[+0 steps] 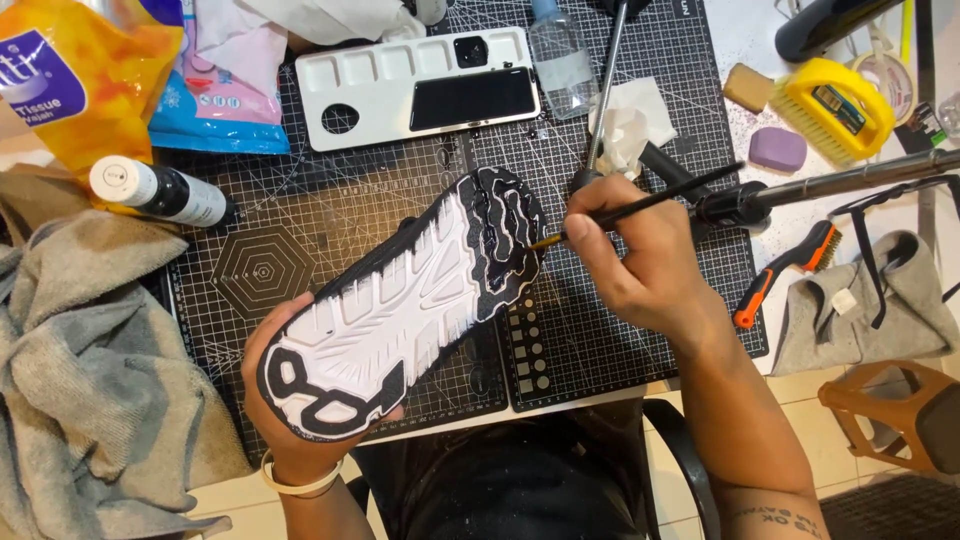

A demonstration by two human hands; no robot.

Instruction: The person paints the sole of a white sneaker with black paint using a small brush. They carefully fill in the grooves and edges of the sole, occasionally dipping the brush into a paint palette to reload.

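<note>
My left hand (262, 385) grips the heel end of a shoe (400, 300) turned sole up. The sole is white with black painted sections at heel and toe. My right hand (640, 260) pinches a thin black paintbrush (650, 203). Its tip touches the black toe part of the sole. The shoe hovers over a black cutting mat (590, 330).
A white paint palette (400, 85) with black paint lies at the back. A paint bottle (160, 190) lies at the left beside a grey towel (90, 380). A clear bottle (560, 50), yellow scrub brush (835, 105), purple eraser (778, 150), small orange-handled brush (785, 270) and metal rod (850, 180) sit right.
</note>
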